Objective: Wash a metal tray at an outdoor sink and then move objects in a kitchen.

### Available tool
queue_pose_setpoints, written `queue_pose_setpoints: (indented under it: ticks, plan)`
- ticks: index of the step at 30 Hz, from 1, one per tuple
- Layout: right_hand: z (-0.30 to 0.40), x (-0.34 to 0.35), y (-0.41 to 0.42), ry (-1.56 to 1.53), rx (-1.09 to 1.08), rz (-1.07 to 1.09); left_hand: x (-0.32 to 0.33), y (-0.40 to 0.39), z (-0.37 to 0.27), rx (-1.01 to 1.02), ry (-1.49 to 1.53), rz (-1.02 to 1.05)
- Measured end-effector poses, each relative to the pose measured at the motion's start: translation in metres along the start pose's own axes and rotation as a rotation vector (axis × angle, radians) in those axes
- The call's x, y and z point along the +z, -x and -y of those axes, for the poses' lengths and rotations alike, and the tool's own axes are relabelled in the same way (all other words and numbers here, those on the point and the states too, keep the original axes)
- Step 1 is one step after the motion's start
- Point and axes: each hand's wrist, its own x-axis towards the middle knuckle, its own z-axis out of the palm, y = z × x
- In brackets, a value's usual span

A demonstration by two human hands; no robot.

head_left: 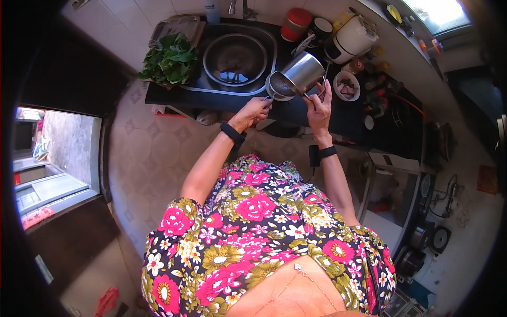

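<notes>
My right hand (320, 107) grips the handle of a stainless steel pot (304, 70). The pot is tilted, its mouth facing down to the left. My left hand (253, 113) pinches the thin metal handle of a small round vessel (282, 97), whose pale rim shows just under the pot's mouth. The pot partly covers this vessel, so I cannot tell whether it is a strainer or a cup, nor whether anything flows into it. To the left, a wide steel basin (235, 59) sits in the sink (272, 43).
Leafy greens (170, 59) are heaped left of the sink, by a clear plastic container (174, 28). Right of the pot stands a white bowl of meat pieces (347, 86). Behind are a red canister (296, 24) and a white appliance (351, 39). The dark counter (233, 102) has a front edge.
</notes>
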Motion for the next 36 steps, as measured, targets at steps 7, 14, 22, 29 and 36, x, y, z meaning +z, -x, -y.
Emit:
queue_pose_setpoints:
  ticks: [7, 14, 22, 29, 36]
  plan:
    - [0.007, -0.003, -0.005, 0.096, -0.054, 0.014, -0.002, -0.003, 0.006, -0.005, 0.047, 0.046]
    - [0.008, -0.005, -0.006, 0.130, -0.076, 0.015, -0.002, 0.003, 0.005, -0.049, 0.003, 0.048]
    - [0.008, -0.005, -0.009, 0.126, -0.119, 0.020, -0.001, 0.001, 0.004, -0.074, 0.060, 0.070]
    - [0.010, -0.005, -0.012, 0.111, -0.123, 0.018, -0.002, -0.001, 0.003, -0.098, 0.132, 0.109]
    - [0.009, -0.005, -0.013, 0.118, -0.138, 0.004, -0.004, -0.003, 0.003, -0.107, 0.169, 0.139]
